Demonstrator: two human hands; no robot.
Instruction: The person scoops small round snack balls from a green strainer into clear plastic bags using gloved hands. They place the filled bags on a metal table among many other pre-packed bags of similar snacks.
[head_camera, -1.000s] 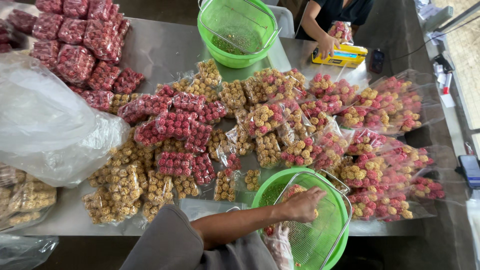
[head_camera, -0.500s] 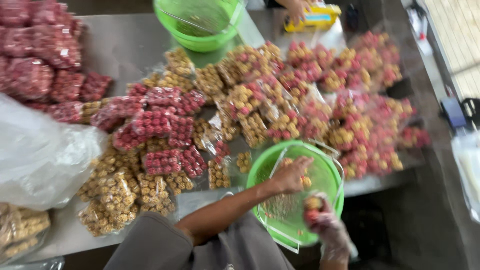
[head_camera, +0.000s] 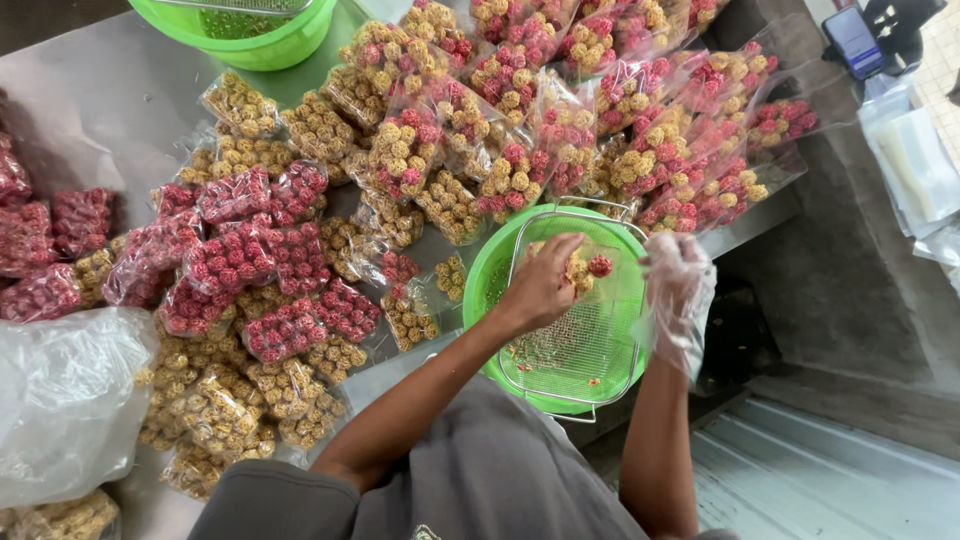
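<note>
Head view: your left hand (head_camera: 541, 287) gathers balls (head_camera: 585, 266) in the sieve (head_camera: 580, 350), fingers curled on some; your right hand (head_camera: 678, 292) holds a clear bag open. Next, drop them in carefully.

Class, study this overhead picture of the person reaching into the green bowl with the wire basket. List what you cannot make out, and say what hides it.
- Head view: what the left hand grips in the wire basket is covered by the hand itself.
- The right hand sits inside a crumpled clear bag; its fingers and any contents are unclear.
- The second green bowl is cut off by the top edge.
- The large plastic bag is too cloudy to show its contents.
</note>
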